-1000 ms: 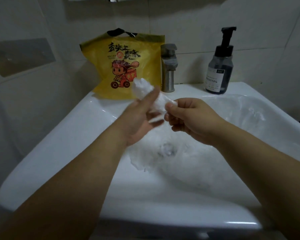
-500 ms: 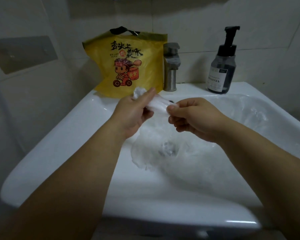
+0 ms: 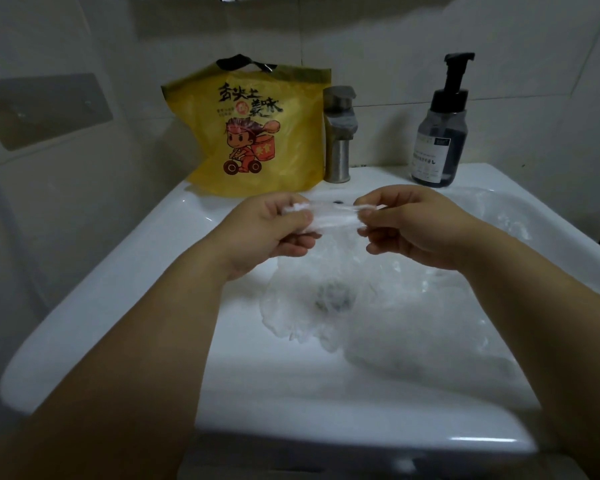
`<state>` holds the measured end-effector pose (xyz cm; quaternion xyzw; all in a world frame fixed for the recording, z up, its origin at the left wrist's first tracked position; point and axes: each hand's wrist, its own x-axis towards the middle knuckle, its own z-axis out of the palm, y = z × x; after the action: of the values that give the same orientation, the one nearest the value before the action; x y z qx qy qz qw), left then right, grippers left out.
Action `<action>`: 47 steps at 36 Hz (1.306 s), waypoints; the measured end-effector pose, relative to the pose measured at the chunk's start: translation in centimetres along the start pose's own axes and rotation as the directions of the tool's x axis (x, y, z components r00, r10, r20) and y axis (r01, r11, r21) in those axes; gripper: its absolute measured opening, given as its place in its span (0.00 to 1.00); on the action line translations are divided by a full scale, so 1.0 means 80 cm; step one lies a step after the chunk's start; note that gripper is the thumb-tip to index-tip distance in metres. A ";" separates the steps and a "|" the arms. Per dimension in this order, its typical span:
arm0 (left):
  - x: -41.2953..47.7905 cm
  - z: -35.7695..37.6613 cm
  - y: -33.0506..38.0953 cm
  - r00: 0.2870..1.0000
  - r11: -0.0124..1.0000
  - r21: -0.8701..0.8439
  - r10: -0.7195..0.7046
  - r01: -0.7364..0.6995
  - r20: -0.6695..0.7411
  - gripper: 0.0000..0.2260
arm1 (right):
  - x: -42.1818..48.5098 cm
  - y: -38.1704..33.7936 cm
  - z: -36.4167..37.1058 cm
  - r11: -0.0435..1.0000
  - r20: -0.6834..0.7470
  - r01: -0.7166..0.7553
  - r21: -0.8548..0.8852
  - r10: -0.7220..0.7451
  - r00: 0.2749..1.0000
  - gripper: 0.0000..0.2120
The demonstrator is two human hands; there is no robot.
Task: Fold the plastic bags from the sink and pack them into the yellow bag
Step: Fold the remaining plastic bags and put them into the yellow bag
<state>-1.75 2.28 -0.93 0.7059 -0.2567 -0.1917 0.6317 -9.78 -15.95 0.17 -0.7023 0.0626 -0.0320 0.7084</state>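
Note:
A clear plastic bag (image 3: 329, 216), folded into a narrow strip, is stretched level between my hands above the sink (image 3: 125, 289). My left hand (image 3: 267, 230) pinches its left end and my right hand (image 3: 416, 223) pinches its right end. More crumpled clear plastic bags (image 3: 378, 313) lie in the basin below, over the drain. The yellow bag (image 3: 257, 133), with a cartoon rider printed on it, stands upright on the sink's back ledge against the wall, beyond my left hand.
A metal faucet (image 3: 338, 133) stands at the back centre, right of the yellow bag. A dark soap pump bottle (image 3: 442, 133) sits on the back right ledge. Tiled walls close in behind and on the left.
The folded bag has come down from a tilted position in front of the yellow bag. My hands have moved apart and now hold it stretched level between them.

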 end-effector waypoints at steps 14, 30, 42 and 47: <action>-0.006 -0.002 0.012 0.999 0.969 -0.246 0.025 -0.017 0.028 0.16 | -0.006 -0.006 0.003 0.974 0.002 0.139 0.181 -0.142 0.990 0.09; 0.003 -0.002 0.001 0.997 0.992 -0.106 0.057 -0.061 -0.045 0.09 | -0.001 0.000 0.000 0.995 -0.046 0.073 -0.072 -0.076 0.996 0.12; 0.009 0.009 0.001 0.990 0.880 -0.475 0.063 0.005 0.127 0.28 | -0.003 0.004 0.034 0.964 -0.126 0.227 -0.138 -0.244 0.961 0.04; 0.008 0.043 -0.009 0.986 0.999 0.002 -0.033 0.033 0.162 0.25 | 0.001 0.016 0.052 0.934 -0.129 0.280 -0.220 -0.313 0.941 0.06</action>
<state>-3.21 -0.82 -2.04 0.6919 -0.2953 -0.2591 0.6058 -9.22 -11.86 -1.07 -0.7657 0.0158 -0.1893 0.6145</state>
